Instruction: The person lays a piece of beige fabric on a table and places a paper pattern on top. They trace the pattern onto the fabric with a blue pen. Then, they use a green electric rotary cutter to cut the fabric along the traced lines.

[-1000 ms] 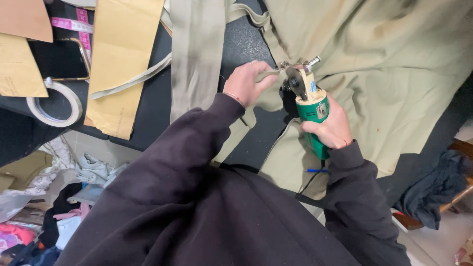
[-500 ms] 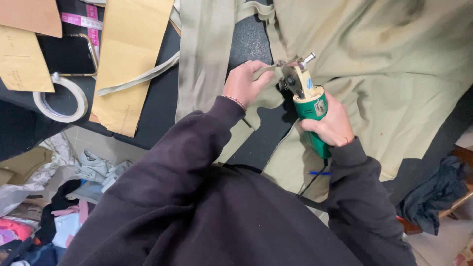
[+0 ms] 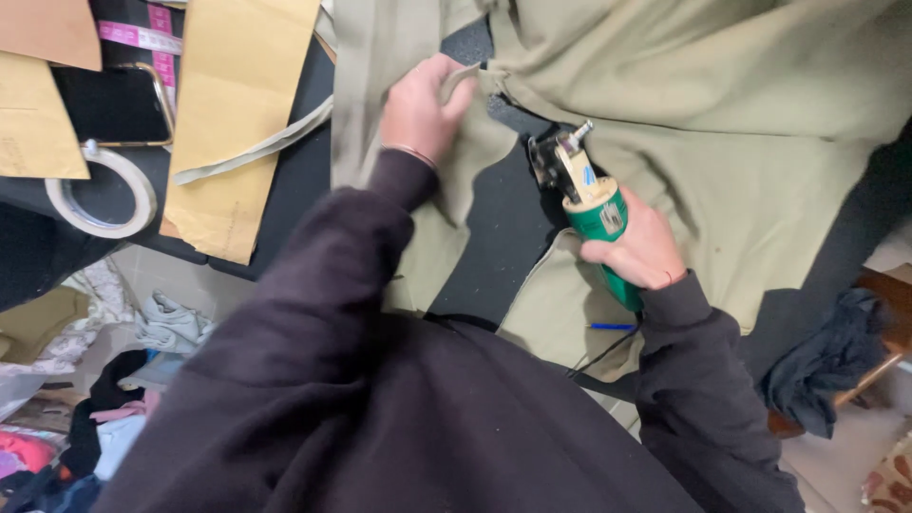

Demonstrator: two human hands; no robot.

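Observation:
A large olive-green cloth [image 3: 722, 114] is spread over a black table [image 3: 494, 237]. My left hand [image 3: 418, 104] pinches a cut strip of this cloth near the top of the view and pulls it aside. My right hand [image 3: 641, 249] grips the green handle of an electric rotary fabric cutter [image 3: 584, 195]. Its metal head rests at the edge of the cloth, beside a bare gap of table between the strip and the main piece. Dark sleeves cover both my arms.
Brown paper pattern pieces [image 3: 242, 114] lie at the left, with a roll of tape [image 3: 100, 190] and a pink measuring tape [image 3: 138, 38] near them. Fabric scraps [image 3: 114, 380] are piled on the floor at lower left, and a dark cloth [image 3: 826, 361] lies at lower right.
My left hand has pulled the cut strip up and to the left, away from the cutter. The gap of bare table between strip and cloth has widened. The cutter has separated from my left hand.

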